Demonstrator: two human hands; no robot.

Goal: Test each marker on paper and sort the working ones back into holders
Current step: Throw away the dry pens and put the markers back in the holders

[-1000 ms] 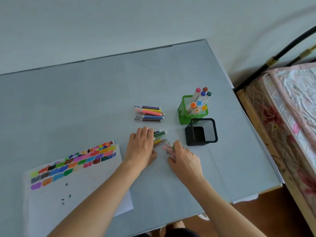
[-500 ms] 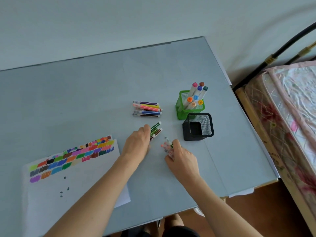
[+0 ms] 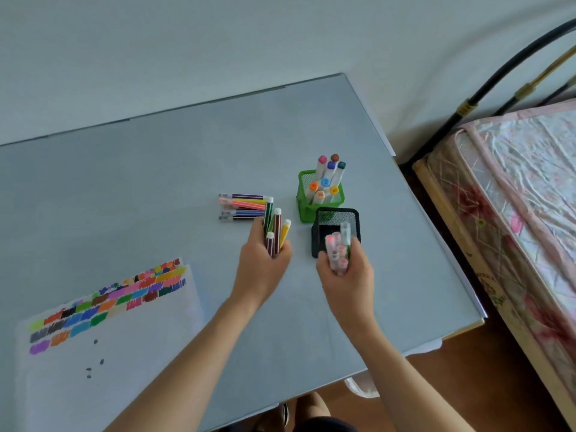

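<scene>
Two slim striped marker bundles [image 3: 275, 232] (hand-held)

Grey worktop [image 3: 156, 188] bears: swatched paper [image 3: 109, 353], loose markers [image 3: 241, 207], green holder [image 3: 321, 201], black holder [image 3: 335, 226].

Grey glass-topped table [image 3: 156, 188] against pale wall [image 3: 187, 42]. Bed [image 3: 514, 198] just off table's right edge: floral pink/white cover, wooden side rail. Black metal bed frame [image 3: 486, 85] w/ brass joint, curved, near far right corner. Brown floor [image 3: 452, 385] past near edge.
</scene>
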